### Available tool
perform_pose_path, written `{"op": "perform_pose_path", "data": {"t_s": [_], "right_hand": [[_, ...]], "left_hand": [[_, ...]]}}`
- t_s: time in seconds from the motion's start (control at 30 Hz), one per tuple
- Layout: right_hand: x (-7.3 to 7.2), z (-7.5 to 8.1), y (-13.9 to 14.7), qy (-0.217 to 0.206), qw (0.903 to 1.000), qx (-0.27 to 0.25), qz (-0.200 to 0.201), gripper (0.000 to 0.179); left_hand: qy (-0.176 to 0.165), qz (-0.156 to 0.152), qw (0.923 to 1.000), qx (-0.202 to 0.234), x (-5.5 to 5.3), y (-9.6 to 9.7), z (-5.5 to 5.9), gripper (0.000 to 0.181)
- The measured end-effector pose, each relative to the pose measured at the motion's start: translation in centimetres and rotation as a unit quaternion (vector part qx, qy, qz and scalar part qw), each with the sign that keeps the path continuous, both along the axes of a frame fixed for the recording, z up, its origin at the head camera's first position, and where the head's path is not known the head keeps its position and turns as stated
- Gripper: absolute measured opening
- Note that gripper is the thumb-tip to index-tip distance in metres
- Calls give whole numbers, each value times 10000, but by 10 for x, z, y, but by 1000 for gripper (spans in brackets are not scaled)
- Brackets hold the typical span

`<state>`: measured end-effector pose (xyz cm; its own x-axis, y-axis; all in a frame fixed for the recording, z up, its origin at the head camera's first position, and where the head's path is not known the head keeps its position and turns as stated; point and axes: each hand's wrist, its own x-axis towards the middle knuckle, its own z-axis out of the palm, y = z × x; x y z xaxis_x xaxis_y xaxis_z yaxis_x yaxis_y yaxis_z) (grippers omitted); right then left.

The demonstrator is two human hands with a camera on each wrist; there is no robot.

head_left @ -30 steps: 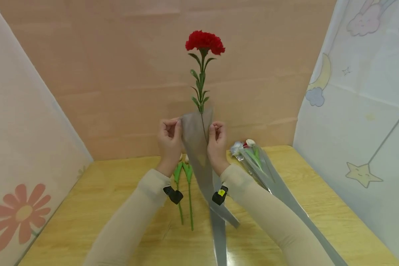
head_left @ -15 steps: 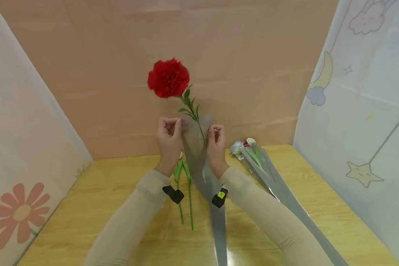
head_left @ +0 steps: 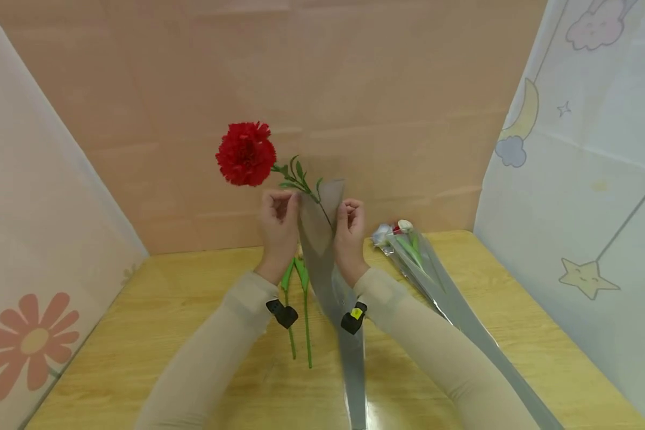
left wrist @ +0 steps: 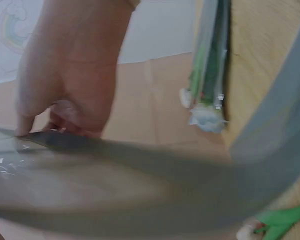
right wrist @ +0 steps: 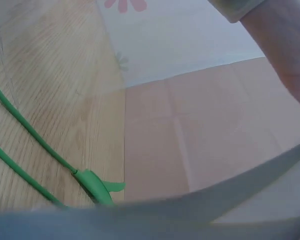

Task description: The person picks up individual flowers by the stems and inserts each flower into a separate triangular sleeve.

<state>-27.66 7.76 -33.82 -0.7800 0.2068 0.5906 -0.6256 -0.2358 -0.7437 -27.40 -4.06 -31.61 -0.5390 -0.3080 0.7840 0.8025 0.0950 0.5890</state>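
- Leaning left in the head view, the red carnation (head_left: 245, 154) is held above the table (head_left: 123, 322); its stem (head_left: 324, 213) is set at the grey wrap (head_left: 319, 263), inside or behind cannot be told.
- Wrap's top left edge is pinched between thumb and fingers by the left hand (head_left: 278, 227); its right edge is pinched likewise by the right hand (head_left: 350, 233). Whether the stem is caught there too cannot be told.
- Edges: wrap is run down between the forearms (head_left: 209, 364), cut off at the frame bottom. Two tulips (head_left: 303, 276) are laid just left of it, wrapped flowers (head_left: 415, 254) to its right by the back edge. Room is left between left forearm and left panel (head_left: 48, 191).
- Left wrist view: wrap edge is gripped by the right hand; wrapped flowers are seen beyond, well apart.
- Right wrist view: tulips are partly hidden by blurred wrap; left fingers are not shown.
- Versus half a second ago: bloom has been lowered and swung farther left, left hand brought slightly inward; right hand roughly unmoved.
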Motion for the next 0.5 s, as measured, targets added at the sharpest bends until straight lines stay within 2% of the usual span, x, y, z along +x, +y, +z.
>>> {"op": "perform_pose_path", "data": {"t_s": [0.17, 0.23, 0.3, 0.5], "right_hand": [[-14, -17, -1, -137, 9999, -94, -38, 8], [-13, -18, 0, -342, 9994, -71, -85, 8], [-13, -20, 1, -479, 9988, -72, -86, 9], [-13, -21, 0, -491, 9987, 57, -159, 10]], "left_hand": [[-132, 177, 9997, -105, 3, 1, 6, 13], [-222, 187, 9993, -256, 2, 1, 6, 13], [-212, 142, 9995, -190, 1, 2, 6, 14], [-429, 104, 9989, -145, 4, 0, 4, 14]]}}
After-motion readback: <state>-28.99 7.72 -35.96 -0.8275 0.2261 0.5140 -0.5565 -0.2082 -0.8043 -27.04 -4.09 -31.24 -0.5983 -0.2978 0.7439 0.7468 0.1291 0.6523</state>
